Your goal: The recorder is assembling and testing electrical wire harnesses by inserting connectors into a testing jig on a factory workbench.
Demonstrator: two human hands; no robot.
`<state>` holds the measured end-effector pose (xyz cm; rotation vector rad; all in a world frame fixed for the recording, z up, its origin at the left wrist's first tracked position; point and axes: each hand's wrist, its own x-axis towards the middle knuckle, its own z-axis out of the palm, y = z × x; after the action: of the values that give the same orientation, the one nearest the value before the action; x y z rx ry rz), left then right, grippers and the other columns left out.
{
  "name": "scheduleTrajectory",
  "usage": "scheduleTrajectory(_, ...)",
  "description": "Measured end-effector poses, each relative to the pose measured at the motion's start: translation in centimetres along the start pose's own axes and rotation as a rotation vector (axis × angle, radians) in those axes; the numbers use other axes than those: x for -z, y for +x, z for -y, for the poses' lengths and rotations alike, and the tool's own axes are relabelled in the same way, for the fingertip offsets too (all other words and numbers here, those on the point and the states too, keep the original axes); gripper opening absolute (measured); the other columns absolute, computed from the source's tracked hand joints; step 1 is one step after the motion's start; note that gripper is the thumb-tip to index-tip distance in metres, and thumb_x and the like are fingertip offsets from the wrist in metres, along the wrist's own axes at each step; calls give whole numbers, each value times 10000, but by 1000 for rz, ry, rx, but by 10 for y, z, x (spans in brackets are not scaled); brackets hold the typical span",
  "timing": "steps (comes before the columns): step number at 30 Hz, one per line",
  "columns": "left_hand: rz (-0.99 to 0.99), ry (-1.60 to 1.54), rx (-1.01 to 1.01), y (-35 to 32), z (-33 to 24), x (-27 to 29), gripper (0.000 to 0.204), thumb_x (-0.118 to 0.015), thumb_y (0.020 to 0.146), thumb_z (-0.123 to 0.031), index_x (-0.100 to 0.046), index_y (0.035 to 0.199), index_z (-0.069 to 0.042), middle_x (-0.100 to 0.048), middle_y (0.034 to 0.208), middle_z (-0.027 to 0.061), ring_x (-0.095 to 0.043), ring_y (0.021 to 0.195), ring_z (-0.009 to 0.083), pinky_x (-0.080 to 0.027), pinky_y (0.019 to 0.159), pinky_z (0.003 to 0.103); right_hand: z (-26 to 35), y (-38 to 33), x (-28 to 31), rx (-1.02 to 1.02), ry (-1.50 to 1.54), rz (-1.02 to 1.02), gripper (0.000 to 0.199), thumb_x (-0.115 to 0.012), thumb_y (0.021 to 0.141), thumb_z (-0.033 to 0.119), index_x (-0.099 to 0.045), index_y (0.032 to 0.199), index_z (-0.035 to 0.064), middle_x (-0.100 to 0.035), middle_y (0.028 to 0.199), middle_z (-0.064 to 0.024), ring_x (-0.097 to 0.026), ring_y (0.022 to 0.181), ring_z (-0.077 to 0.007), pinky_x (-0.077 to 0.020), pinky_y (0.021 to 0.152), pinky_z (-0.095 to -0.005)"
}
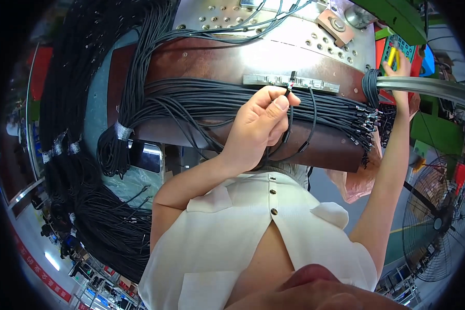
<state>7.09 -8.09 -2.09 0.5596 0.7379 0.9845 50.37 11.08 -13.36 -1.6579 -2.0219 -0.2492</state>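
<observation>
My left hand [263, 119] is closed in a pinch on the end of a black cable [291, 89], just above a metal strip with small slots [253, 80]. The cable's small connector end points up past my fingertips, and its length hangs below the hand. My right arm is stretched out to the far right. There, my right hand [401, 70] has its thumb and fingers around a yellow-handled tool [392, 56], over a red and green tray [407, 50]. The tool's exact kind is too small to make out. Another black cable [314, 119] hangs from the strip.
A thick bundle of black cables [206, 101] lies across the brown board [201, 62], connector ends at right. Tied cable bundles [123, 132] hang at left. A grey metal bar [434, 85] crosses near my right wrist. A fan [438, 223] stands at lower right.
</observation>
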Motion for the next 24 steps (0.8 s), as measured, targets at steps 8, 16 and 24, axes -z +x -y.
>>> scheduleTrajectory(8,-49,156,-91,6,0,0,264,-440,1009,-240,-587,1076,-31,-587,707,14,-422,549,12,-327,484,148,158,-59,133,-245,434,-848,328,-544,842,37,-436,1140,-50,-546,984,-110,-545,778,-191,-471,666,-243)
scheduleTrajectory(16,-113,522,-218,2,-1,-8,296,-417,1003,-181,-578,1160,11,-574,625,18,-435,526,20,-355,487,179,283,-68,121,302,215,126,604,-705,648,112,-617,1245,140,-535,901,-25,-535,830,-211,-411,736,-351)
scheduleTrajectory(24,-178,561,-315,-4,-1,1,276,-455,987,-170,-600,1129,19,-572,606,15,-480,537,27,-373,473,203,294,-65,118,359,229,155,581,-691,649,33,-612,1223,77,-554,943,-72,-537,847,-248,-422,759,-381)
